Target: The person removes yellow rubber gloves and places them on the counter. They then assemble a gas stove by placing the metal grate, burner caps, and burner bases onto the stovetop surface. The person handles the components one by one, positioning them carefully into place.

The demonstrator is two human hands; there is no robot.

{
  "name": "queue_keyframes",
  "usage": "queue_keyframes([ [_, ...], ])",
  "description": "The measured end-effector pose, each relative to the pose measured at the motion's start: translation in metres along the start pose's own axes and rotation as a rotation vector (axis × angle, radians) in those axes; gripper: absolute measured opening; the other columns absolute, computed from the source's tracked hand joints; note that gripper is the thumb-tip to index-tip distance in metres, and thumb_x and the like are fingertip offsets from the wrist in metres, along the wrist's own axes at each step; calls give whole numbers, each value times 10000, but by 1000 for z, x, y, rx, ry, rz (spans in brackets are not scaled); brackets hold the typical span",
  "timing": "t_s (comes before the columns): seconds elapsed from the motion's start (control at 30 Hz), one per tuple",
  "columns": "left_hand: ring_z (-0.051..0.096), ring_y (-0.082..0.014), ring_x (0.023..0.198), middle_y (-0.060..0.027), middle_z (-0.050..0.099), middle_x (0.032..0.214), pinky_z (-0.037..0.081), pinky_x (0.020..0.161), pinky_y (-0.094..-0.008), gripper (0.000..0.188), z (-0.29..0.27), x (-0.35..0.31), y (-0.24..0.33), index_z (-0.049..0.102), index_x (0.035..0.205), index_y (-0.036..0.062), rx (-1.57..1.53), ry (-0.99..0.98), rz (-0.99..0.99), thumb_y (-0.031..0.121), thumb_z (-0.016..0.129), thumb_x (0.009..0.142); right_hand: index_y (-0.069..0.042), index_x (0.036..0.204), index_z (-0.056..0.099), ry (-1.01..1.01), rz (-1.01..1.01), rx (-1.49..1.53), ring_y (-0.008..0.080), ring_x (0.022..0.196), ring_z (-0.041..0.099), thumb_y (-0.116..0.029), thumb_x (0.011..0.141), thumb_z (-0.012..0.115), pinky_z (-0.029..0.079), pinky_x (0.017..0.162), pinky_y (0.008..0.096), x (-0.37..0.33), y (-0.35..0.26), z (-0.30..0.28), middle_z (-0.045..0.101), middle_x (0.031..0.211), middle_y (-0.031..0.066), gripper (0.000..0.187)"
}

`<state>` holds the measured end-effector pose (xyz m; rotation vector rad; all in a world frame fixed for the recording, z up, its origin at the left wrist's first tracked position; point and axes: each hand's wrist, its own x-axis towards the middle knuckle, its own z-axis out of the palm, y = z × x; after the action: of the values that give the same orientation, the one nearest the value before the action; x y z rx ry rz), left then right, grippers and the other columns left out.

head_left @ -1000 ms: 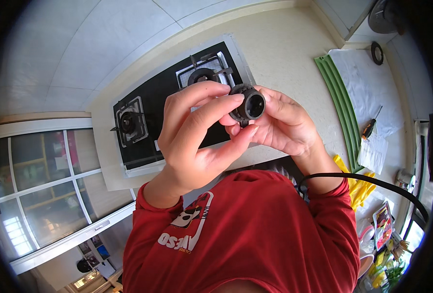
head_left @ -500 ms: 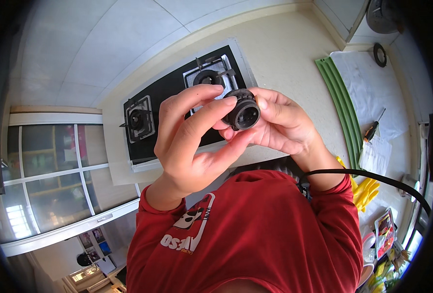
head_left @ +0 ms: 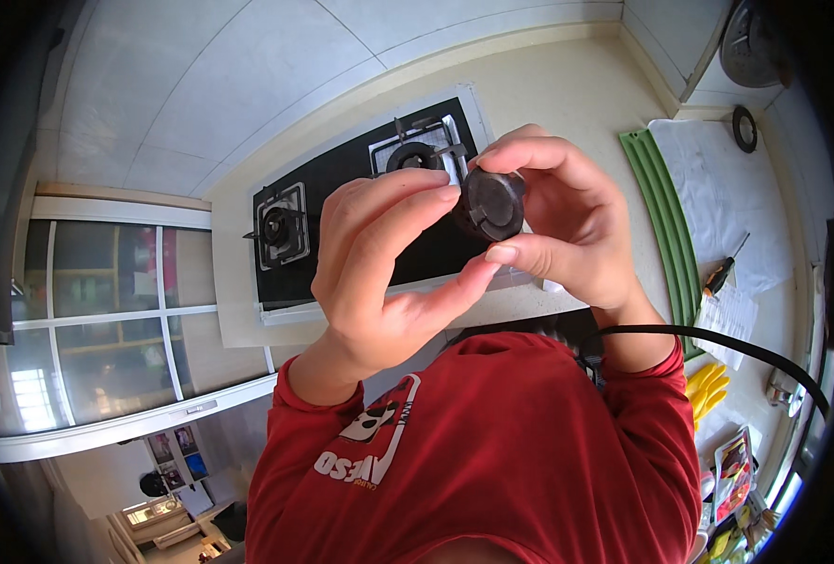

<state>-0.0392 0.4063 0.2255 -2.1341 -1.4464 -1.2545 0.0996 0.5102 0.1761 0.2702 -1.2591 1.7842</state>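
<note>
Between my hands, above the gas stove, is a round, dark stove burner part (head_left: pixel 494 204) with a worn, flat disc face toward me. My left hand (head_left: pixel 375 263) meets its left side with the fingertips, thumb underneath. On the right, my right hand (head_left: pixel 582 211) pinches the part, fingers along the top and thumb at the lower edge. The black glass cooktop (head_left: pixel 342 211) lies behind and below, with a left burner (head_left: pixel 280 226) in its square metal tray. A second burner (head_left: pixel 414 155) at the back is partly covered by my left fingers.
To the right lie a green ridged strip (head_left: pixel 663 211), a screwdriver (head_left: pixel 721 273) on white paper, and yellow gloves (head_left: pixel 707 390). A black ring (head_left: pixel 744 129) rests farther back. One black cable (head_left: pixel 718 340) arcs past my right forearm. Glass-paned doors (head_left: pixel 107 310) stand at left.
The burner part has been turned: its hollow, ringed opening faced me before, and the flat disc face does now. My right hand has shifted its hold, fingers over the top.
</note>
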Motion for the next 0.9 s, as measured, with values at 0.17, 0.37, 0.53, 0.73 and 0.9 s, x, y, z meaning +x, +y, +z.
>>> queue_keyframes([
  [0.17,629,-290,871,-196,633,975,507,751,-359,471,5,3,-5,573,1048,-33,-61,-16,50,-22,772,622,17,1171,526,-15,-82,-203,199,1026,515,37,706,746,403,920,334,3,-6,-5,525,1095,105,514],
  [0.37,631,-254,794,-122,660,930,464,707,-356,444,12,6,-6,622,984,17,-80,94,73,-1,782,570,11,1153,495,-61,-170,-425,238,1034,493,5,674,772,392,903,355,4,-11,-6,509,1085,138,553],
  [0.53,610,-244,805,-128,627,1013,461,705,-354,374,8,8,-1,684,954,70,100,44,143,11,752,591,20,1157,487,-69,-160,-480,251,1047,501,-3,689,767,394,911,364,3,-15,-6,511,1098,151,546],
  [0.73,574,-346,959,-183,557,1115,497,793,-430,369,5,12,-8,692,918,54,251,-18,282,-44,726,563,33,1166,490,-100,-102,-551,262,1043,512,-5,713,750,396,923,368,4,-18,-8,523,1107,155,524],
  [0.9,615,-276,928,-132,617,1076,473,845,-432,322,13,-2,-25,671,896,64,117,-27,136,27,784,597,-11,1142,568,113,50,-448,168,967,556,2,713,747,455,848,296,5,3,-11,576,1015,58,465],
])
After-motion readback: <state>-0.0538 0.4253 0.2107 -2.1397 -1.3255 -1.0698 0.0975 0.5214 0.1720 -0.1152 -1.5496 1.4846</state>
